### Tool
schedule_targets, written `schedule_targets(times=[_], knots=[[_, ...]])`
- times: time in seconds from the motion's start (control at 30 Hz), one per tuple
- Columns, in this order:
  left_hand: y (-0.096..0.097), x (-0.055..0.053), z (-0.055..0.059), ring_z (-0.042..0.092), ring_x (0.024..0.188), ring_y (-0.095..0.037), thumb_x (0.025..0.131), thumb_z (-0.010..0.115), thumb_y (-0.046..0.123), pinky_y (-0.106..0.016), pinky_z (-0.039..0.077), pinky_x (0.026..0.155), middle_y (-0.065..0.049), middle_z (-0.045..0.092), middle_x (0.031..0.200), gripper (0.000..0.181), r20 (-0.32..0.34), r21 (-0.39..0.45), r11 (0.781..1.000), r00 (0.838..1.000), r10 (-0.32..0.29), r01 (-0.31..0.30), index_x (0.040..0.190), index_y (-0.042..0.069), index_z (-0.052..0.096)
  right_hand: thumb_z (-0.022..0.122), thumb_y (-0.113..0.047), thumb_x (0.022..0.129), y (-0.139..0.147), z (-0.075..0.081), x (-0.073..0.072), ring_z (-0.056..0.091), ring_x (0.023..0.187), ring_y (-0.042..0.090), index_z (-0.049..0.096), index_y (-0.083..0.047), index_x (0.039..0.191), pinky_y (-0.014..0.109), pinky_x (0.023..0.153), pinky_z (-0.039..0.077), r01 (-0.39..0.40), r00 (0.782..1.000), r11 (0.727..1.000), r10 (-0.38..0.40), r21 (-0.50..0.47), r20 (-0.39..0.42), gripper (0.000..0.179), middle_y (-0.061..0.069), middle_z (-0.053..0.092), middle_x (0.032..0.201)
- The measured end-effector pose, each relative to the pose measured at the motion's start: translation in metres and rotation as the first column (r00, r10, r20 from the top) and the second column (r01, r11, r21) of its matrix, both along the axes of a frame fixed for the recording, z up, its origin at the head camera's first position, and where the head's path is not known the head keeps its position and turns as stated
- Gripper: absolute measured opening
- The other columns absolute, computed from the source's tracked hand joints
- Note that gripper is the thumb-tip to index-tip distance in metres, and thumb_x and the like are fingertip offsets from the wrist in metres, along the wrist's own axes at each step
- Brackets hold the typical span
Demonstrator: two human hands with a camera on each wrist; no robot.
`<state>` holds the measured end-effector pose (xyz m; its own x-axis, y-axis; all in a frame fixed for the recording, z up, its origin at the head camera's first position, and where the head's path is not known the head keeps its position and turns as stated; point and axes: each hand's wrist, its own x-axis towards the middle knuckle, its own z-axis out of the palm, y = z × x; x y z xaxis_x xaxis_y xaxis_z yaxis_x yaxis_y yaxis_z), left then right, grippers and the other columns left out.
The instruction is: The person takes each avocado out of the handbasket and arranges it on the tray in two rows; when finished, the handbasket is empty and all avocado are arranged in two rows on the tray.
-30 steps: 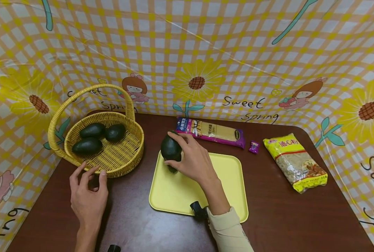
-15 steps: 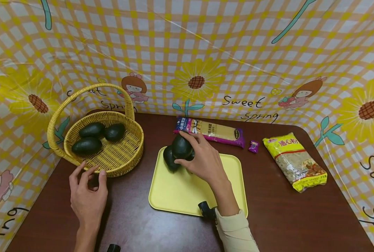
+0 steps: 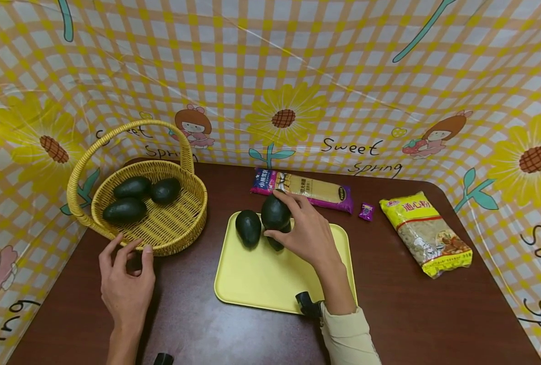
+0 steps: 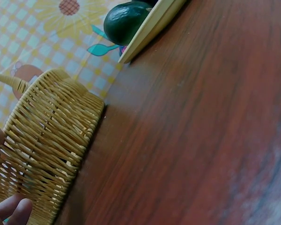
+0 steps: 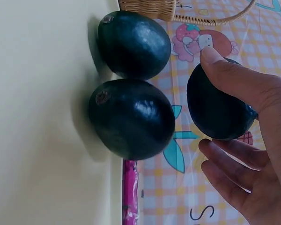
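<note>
My right hand [image 3: 304, 230] holds a dark green avocado [image 3: 275, 212] between thumb and fingers, raised over the back part of the yellow tray [image 3: 261, 284]. One avocado [image 3: 248, 229] lies on the tray to its left. Another avocado [image 5: 132, 119] lies beside that one, mostly hidden behind the held avocado in the head view but plain in the right wrist view. My left hand [image 3: 126, 284] is at the front of the wicker basket [image 3: 193, 230], its loosely bent fingers at the rim. Inside the basket are three avocados [image 3: 124, 210].
Behind the tray lies a long purple noodle packet [image 3: 316, 191], with a small purple wrapped sweet [image 3: 366, 211] to its right. A yellow pasta bag [image 3: 427, 235] lies at the right on the dark wooden table [image 3: 193, 314]. A checked cloth [image 3: 298, 56] hangs behind.
My right hand has moved right with the held avocado, uncovering the left avocado on the tray. The left hand and basket have stayed put.
</note>
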<state>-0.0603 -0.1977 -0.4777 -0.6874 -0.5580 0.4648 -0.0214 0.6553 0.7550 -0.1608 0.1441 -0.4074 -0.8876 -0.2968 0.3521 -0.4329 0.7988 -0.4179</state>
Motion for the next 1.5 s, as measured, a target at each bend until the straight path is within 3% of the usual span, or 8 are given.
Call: schedule_targets(times=[0.53,0.93,1.5], knots=[[0.000,0.000,0.000,0.059,0.077,0.006,0.103,0.076,0.026,0.000,0.038,0.066,-0.005,0.057,0.155,0.027,0.000,-0.002,1.000,1.000,0.001,-0.001,0.123,0.008,0.080,0.098,-0.043,0.079,0.018,-0.004,0.003,0.071,0.086,0.031,0.051,-0.029,0.161,0.041,0.058,0.052,0.042,0.998,0.999,-0.043,0.026,0.041,0.096,0.017,0.060,0.142],[0.000,0.000,0.001,0.055,0.090,0.016,0.103,0.075,0.026,0.001,0.038,0.067,-0.005,0.057,0.156,0.027,0.006,-0.001,1.000,1.000,0.000,0.000,0.123,0.008,0.080,0.098,-0.044,0.080,0.031,-0.004,0.006,0.073,0.097,0.036,0.049,-0.033,0.162,0.054,0.068,0.059,0.069,0.996,0.997,-0.071,0.039,0.054,0.097,0.017,0.059,0.144],[-0.001,0.000,0.001,0.058,0.085,0.011,0.103,0.075,0.026,0.001,0.038,0.066,-0.007,0.057,0.155,0.028,0.001,0.002,1.000,1.000,-0.008,0.008,0.123,0.007,0.080,0.096,-0.041,0.082,0.059,-0.007,0.003,0.071,0.096,0.046,0.052,-0.024,0.160,0.062,0.075,0.058,0.115,0.977,0.989,-0.130,0.093,0.168,0.092,0.027,0.058,0.146]])
